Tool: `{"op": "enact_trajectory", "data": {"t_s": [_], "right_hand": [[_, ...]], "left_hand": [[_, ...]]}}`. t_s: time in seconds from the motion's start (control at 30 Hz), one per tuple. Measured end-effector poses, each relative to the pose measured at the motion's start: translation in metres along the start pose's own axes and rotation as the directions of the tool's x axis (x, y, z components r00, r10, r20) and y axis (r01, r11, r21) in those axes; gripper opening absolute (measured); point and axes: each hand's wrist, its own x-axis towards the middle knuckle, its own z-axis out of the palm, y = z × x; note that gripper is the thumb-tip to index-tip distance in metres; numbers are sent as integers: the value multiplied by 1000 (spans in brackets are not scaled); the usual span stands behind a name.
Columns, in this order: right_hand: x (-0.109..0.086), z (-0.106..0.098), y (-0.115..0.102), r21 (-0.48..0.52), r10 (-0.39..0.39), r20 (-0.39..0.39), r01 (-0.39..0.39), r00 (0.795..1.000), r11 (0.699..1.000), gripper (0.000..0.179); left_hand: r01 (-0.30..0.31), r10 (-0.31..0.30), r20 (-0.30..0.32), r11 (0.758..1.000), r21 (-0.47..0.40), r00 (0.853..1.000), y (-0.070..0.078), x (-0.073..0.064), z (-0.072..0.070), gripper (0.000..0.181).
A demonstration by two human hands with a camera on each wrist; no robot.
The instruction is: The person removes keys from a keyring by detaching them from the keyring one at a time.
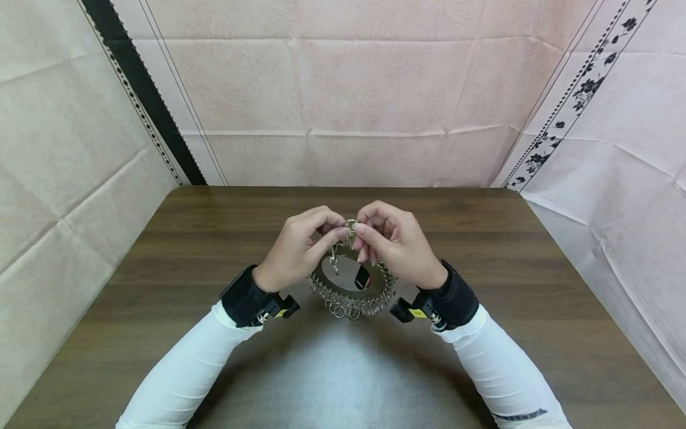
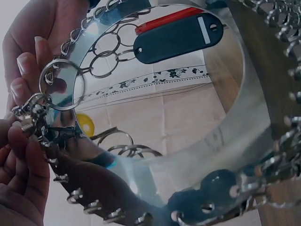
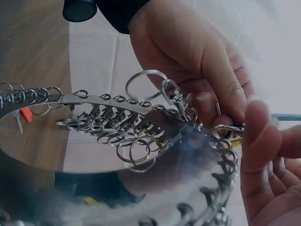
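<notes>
My two hands meet over the middle of the table, at the far rim of a round metal key holder (image 1: pixel 321 285). Hooks, clasps and key rings (image 3: pixel 136 153) line this flat shiny hoop, which is held up off the table. The left hand (image 1: pixel 305 244) pinches the rim area with thumb and fingers. Opposite it, the right hand (image 1: pixel 399 244) pinches small metal parts at the same spot. Between the fingertips in the left wrist view sits a small clasp (image 2: pixel 30 120) beside a key ring (image 2: pixel 61 84). Fingers partly hide which part each hand grips.
A dark key tag (image 2: pixel 178 40) with a red piece (image 2: pixel 164 21) beside it shows through the hoop. The brown wooden table (image 1: pixel 343 369) ends at a pale patterned cloth (image 1: pixel 375 89) behind, with more cloth at both sides.
</notes>
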Motion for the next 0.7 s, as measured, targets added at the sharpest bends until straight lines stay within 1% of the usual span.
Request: {"op": "enact_trajectory", "data": {"t_s": [0.2,0.3,0.4,0.47,0.57,0.7], "right_hand": [[0,-5,-2,-34,6,46,-4,999,999,5],[0,-7,-2,-92,-22,52,27,998,995,4],[0,-8,-4,-165,-66,47,73,997,984,5],[-1,-9,-5,-214,-96,46,103,994,971,6],[-1,-10,-8,-283,-132,57,142,990,948,7],[-1,-10,-12,-380,-170,95,194,981,904,6]], "left_hand": [[-41,41,-5,998,38,999,3,0,1,7],[-58,58,1,997,57,998,7,0,-1,8],[-87,87,12,992,95,996,10,0,-2,8],[-114,111,28,984,139,993,12,0,-3,8],[-160,149,66,964,212,987,16,0,-4,8],[-212,182,124,931,299,975,19,1,-5,8]]}}
